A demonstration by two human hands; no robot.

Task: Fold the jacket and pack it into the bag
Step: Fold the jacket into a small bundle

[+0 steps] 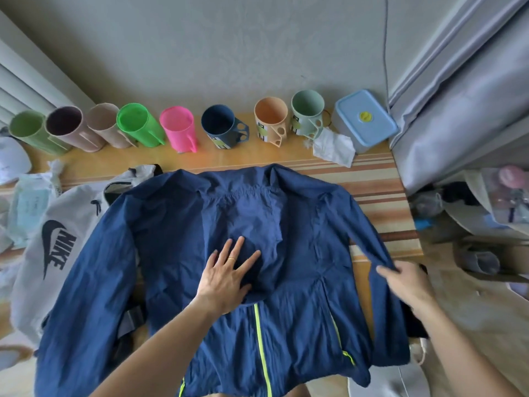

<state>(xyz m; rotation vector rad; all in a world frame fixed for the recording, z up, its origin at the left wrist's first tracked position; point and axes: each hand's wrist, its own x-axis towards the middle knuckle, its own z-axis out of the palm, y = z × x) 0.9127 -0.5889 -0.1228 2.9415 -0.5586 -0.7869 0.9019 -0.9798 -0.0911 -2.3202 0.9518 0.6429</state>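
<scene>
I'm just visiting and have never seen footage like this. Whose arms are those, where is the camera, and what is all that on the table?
There is no machine here: a person wears a camera on the head, so you look down along their own bare arms. A navy jacket with a yellow-green zip lies spread on the table. The left hand presses flat on its middle; the right hand pinches the sleeve on that side, probably to fold it in. A grey Nike bag lies at the left, partly under the jacket. Along the far edge stand coloured cups and a blue-lidded box, with a crumpled tissue beside it.
</scene>
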